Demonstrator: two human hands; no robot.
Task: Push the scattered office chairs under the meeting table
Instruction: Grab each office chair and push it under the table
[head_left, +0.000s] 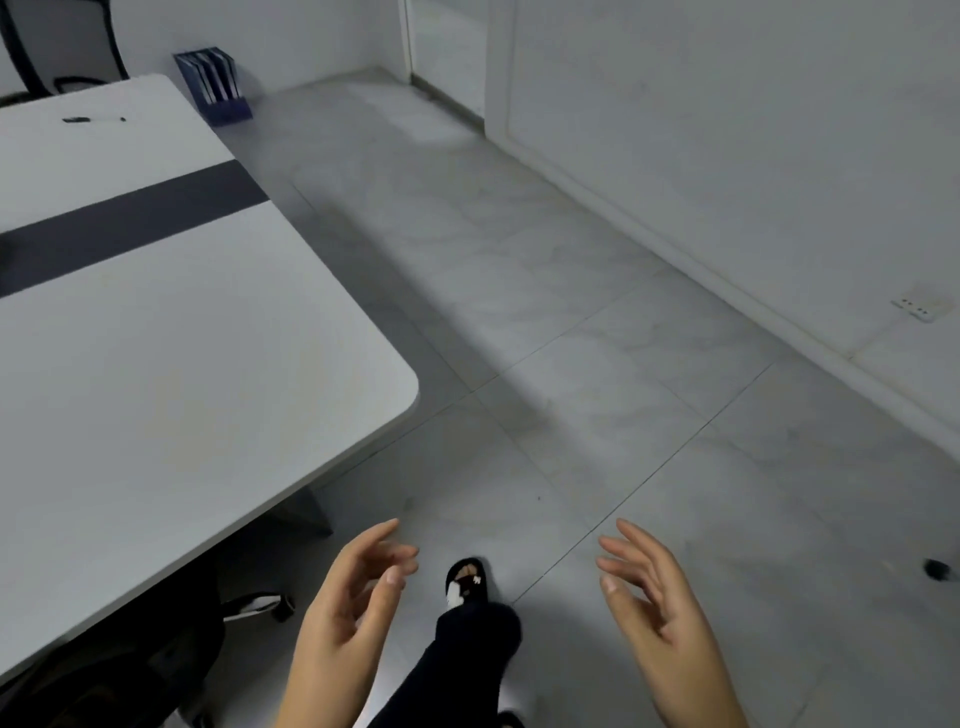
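The white meeting table with a dark stripe across it fills the left side. A black office chair sits tucked under its near edge at the bottom left, with one castor showing. Another black chair stands behind the table's far end at the top left. My left hand and my right hand hang in the air over the floor at the bottom, palms facing each other. Their fingers are relaxed and they hold nothing. Neither hand touches a chair.
A blue file holder stands on the floor by the far wall. A small dark item lies on the table. My foot in a black sandal steps forward between the hands. A white wall and door frame run along the right, with a socket.
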